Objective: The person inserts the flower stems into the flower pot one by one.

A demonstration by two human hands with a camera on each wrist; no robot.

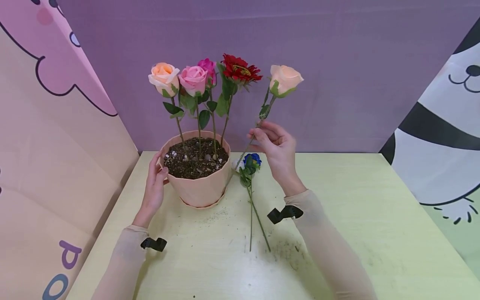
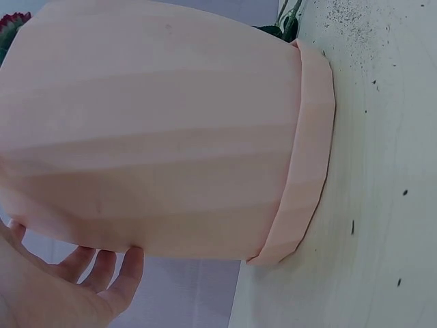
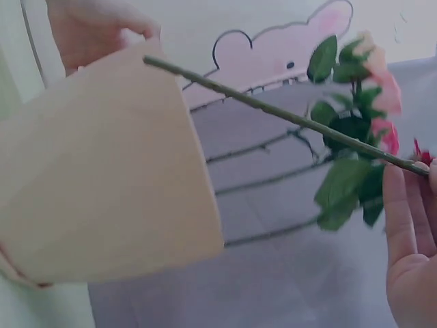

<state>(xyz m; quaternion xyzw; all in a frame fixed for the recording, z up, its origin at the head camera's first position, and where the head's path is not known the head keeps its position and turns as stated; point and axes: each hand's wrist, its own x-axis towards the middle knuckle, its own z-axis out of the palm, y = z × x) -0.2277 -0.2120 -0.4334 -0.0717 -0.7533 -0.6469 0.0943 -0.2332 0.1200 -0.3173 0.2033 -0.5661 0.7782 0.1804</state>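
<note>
My left hand (image 1: 153, 183) rests against the left side of a pink flowerpot (image 1: 200, 189), its fingertips touching the outer wall in the left wrist view. My right hand (image 1: 277, 152) pinches the stem of a pale peach rose (image 1: 286, 79), just right of the pot. The bare stem (image 3: 273, 111) slants down, its lower end overlapping the pot's wall in the right wrist view. In the soil (image 1: 191, 171) stand an orange-and-white rose (image 1: 164, 77), a pink rose (image 1: 193, 80), a magenta flower (image 1: 208, 68) and a dark red flower (image 1: 240, 68).
A blue flower (image 1: 252, 160) lies on the table (image 1: 337, 216) right of the pot, with two thin stems reaching toward the front. Specks of soil are scattered around them. A purple cloth (image 1: 337, 75) hangs behind, and patterned cloths flank the left and right.
</note>
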